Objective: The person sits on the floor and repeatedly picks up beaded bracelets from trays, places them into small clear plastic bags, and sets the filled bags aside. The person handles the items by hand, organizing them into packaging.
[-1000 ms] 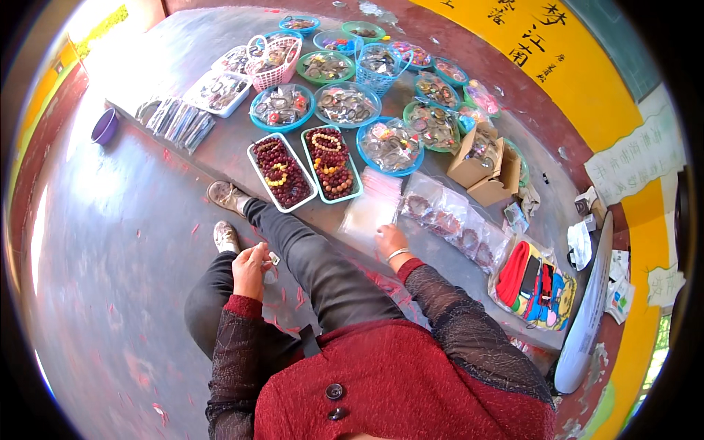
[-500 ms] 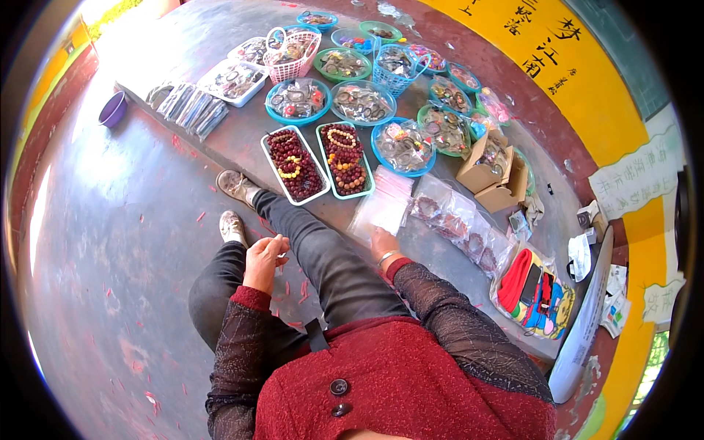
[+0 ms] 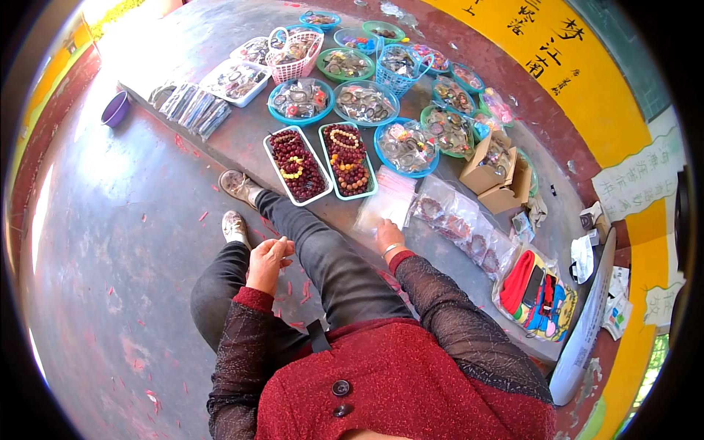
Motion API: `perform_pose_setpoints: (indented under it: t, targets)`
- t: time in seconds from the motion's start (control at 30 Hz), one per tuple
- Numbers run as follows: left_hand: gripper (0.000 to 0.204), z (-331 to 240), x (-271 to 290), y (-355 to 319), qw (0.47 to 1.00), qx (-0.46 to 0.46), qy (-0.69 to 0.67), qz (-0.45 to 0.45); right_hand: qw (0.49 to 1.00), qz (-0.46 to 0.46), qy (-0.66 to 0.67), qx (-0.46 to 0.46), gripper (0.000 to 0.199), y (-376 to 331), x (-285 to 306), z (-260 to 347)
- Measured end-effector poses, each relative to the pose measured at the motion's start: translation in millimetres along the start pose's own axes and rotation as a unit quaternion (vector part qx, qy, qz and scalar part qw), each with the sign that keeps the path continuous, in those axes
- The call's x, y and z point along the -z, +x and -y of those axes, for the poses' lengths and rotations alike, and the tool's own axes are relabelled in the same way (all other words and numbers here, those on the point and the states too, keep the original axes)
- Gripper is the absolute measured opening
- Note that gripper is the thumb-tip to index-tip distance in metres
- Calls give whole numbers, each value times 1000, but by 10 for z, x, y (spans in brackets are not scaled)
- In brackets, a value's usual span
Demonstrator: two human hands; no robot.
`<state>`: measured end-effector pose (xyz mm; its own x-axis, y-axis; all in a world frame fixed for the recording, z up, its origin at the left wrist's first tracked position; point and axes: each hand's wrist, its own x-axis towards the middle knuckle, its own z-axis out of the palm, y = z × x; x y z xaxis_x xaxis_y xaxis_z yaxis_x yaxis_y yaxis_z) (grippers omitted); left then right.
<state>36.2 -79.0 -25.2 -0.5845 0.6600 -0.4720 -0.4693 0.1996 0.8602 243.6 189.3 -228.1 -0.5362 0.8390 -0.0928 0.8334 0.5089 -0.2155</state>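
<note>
My left hand (image 3: 268, 264) is over my lap beside my left knee, thumb and fingertips pressed together. What lies in that pinch, if anything, is too small to tell. Further right, my right hand (image 3: 389, 236), a silver bangle at its wrist, has its bent fingers on the near edge of a stack of clear plastic bags (image 3: 396, 192). Left of the bags, two pale trays, one on the left (image 3: 325, 189) and one on the right (image 3: 373, 176), hold dark red bead bracelets with some yellow ones. To the right lie clear bags with bracelets inside (image 3: 449, 216).
Several round baskets of packaged trinkets, such as a blue one (image 3: 433, 167), crowd the raised ledge. Cardboard boxes (image 3: 506, 192) and a colourful cloth bag (image 3: 546, 308) are at the right. A purple basin (image 3: 116, 110) stands on the lower floor at the left.
My right hand has moved slightly right along the near edge of the plastic bags. The left hand keeps its pinch almost in place. The view has shifted a little.
</note>
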Motion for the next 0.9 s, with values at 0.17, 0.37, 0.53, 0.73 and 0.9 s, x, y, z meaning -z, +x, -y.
perform_pose_setpoints:
  t: [0.17,0.37,0.53,0.73,0.9]
  targets:
    - [22,37,80,-16,1000,0,0,-5,994,27,-64,85,21,-31,156,114]
    - [22,11,24,-3,1000,-2,9,7,996,51,-47,62,20,3,230,39]
    - [22,4,48,-25,1000,-8,10,7,995,-13,-31,89,15,7,482,83]
    - [22,8,5,2,1000,-9,5,15,993,-84,43,70,12,85,667,-150]
    - [26,43,40,-13,999,14,-6,32,962,-154,122,189,11,-296,1576,454]
